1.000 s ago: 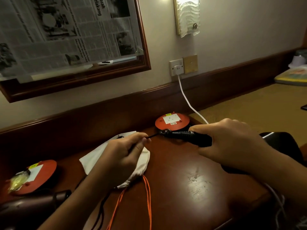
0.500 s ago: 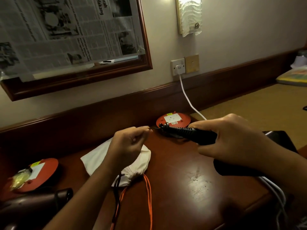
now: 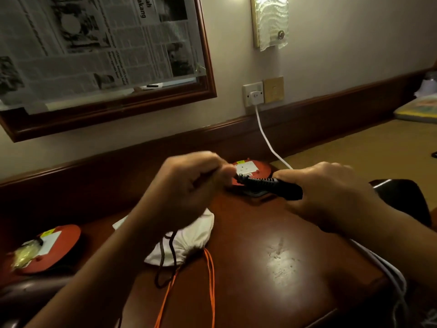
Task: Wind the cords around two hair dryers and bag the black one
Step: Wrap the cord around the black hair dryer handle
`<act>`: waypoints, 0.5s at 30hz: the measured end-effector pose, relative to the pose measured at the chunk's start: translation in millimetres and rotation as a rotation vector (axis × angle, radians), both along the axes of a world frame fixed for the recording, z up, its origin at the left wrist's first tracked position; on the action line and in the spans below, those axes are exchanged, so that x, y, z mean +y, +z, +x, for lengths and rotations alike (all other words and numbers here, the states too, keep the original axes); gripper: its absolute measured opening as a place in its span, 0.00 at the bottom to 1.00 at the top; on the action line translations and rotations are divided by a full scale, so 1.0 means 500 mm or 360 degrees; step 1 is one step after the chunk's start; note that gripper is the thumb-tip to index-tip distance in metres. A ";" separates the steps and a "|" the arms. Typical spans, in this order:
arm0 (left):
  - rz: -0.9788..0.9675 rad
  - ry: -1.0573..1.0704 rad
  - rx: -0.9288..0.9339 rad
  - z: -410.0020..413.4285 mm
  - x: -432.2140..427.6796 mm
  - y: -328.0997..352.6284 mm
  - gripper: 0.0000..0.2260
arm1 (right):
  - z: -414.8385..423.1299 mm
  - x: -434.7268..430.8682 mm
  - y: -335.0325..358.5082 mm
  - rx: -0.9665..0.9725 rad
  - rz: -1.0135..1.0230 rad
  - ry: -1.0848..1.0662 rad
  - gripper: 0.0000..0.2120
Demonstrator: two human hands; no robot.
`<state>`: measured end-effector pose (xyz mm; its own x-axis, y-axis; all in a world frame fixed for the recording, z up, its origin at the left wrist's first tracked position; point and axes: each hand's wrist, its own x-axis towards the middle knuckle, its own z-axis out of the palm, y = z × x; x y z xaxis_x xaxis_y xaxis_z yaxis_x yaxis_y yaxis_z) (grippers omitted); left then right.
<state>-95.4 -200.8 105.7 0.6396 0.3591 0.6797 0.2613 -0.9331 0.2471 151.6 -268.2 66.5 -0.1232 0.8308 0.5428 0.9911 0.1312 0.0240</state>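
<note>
Right hand point(image 3: 331, 192), centre right of frame: closed around the black hair dryer point(image 3: 272, 187), ribbed handle projecting left from the fist; the dryer's body shows as a dark mass point(image 3: 402, 200) behind the wrist.
Left hand point(image 3: 186, 185), centre of frame, motion-blurred: fingers curled shut just left of the handle's end, apparently pinching the dark cord point(image 3: 173, 252), which hangs from the fist and loops on the desk below.
White drawstring bag point(image 3: 189, 242), lower centre: lies flat on the wooden desk point(image 3: 272, 268) under the left forearm, orange drawstrings point(image 3: 210, 287) trailing toward the bottom edge.
Red round socket unit point(image 3: 250, 172): on the desk directly behind the handle's end.
Second red round socket unit point(image 3: 50, 247): left edge.
Second hair dryer, dark brown point(image 3: 30, 294): lower left corner.
White cable point(image 3: 267, 138): from wall plug point(image 3: 255, 97) down to the desk.
Framed mirror covered in newspaper point(image 3: 94, 50): upper left.
</note>
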 end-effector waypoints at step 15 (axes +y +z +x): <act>-0.0742 -0.0088 0.0098 0.052 0.101 -0.089 0.12 | -0.030 -0.030 -0.025 -0.0027 -0.0054 0.0671 0.19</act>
<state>-69.4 -150.1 61.2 0.7005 0.5812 0.4142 0.2414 -0.7392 0.6288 136.8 -283.3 53.9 -0.4648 0.7232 0.5109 0.8499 0.5261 0.0286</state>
